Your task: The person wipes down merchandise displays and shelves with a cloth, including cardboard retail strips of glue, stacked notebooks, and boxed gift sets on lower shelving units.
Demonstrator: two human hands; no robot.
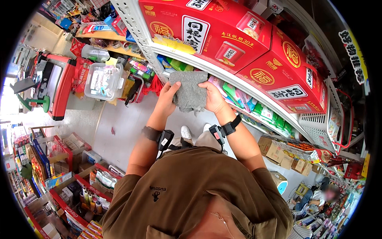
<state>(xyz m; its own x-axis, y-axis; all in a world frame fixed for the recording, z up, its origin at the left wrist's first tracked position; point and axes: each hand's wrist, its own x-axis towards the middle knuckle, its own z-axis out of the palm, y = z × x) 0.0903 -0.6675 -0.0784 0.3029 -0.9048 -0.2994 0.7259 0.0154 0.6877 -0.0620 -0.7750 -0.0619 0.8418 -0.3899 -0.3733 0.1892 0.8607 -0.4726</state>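
Grey cloth (190, 91) is what we see held up in front of the white shelf edge (223, 73), just below the big red cartons (238, 36) that sit on the shelf. From the head camera, we see our left hand (168, 96) closed on the cloth's left side, thumb over the front, while our right hand (212, 97) clasps its right side the same way, so the cloth hangs folded between both. Each wrist carries a dark band with a small device (217, 132). Below the shelf we see green packets (274, 117), and at left a clear plastic bin (104, 81) above the pale floor (123, 127).
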